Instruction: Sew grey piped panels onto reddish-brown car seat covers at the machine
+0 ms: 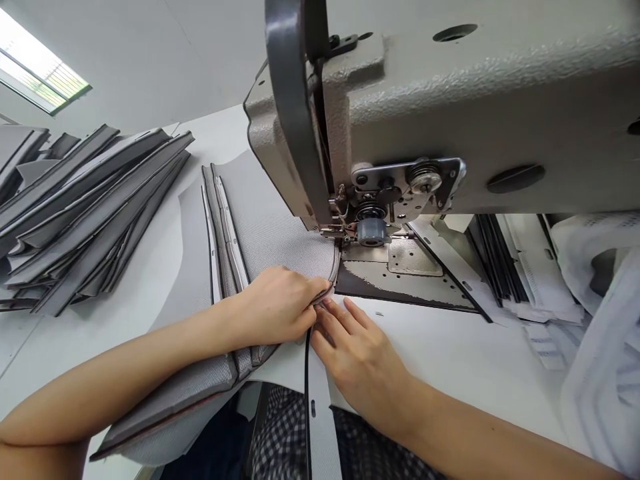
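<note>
A grey mesh fabric panel (270,227) with black piping lies under the head of an industrial sewing machine (450,113). My left hand (277,307) rests on the panel, its fingers curled and pinching the panel's curved edge. My right hand (357,350) lies beside it on the table, fingers stretched toward the same edge, touching a white strip with black piping (315,413) that hangs off the table's front. The presser foot (345,233) stands just beyond the fingertips, over the metal needle plate (400,267).
A tall pile of grey piped panels (85,207) sits at the left on the white table (450,353). Stacked white and black strips (520,273) and a white bag (610,333) lie at the right. Checked cloth (290,433) shows below the table edge.
</note>
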Demonstrator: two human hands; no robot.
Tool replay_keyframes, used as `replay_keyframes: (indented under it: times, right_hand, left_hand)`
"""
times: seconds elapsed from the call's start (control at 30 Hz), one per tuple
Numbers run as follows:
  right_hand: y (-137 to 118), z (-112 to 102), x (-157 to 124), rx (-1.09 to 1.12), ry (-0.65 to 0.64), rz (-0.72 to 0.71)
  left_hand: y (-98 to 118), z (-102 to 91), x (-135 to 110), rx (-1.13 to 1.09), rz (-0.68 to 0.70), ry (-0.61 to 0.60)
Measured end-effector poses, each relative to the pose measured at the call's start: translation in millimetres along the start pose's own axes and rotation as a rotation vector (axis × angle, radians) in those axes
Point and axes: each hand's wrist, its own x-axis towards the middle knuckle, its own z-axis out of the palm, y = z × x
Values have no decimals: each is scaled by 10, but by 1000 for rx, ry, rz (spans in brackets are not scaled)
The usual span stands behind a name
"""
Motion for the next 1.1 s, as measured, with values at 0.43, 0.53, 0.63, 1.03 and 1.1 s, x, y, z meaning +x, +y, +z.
replay_keyframes:
  times: [0.43, 0.53, 0.63, 1.03, 1.1]
  right_hand:
    - [16, -20, 2, 2, -40, -10]
    - [14, -19, 3, 3, -36, -6]
    - [15, -20, 6, -2, -35, -7]
    - [63, -22, -2, 36, 10, -22]
    - [75, -18, -2, 43, 10, -25]
  left_hand:
    - [-37, 66, 30, 20, 86, 150]
    - [-53, 106, 24, 19, 156, 224]
    - [-56, 123, 28, 5, 167, 212]
    - [-109, 189, 66, -56, 215, 253]
    - [-119, 182, 73, -61, 221, 257]
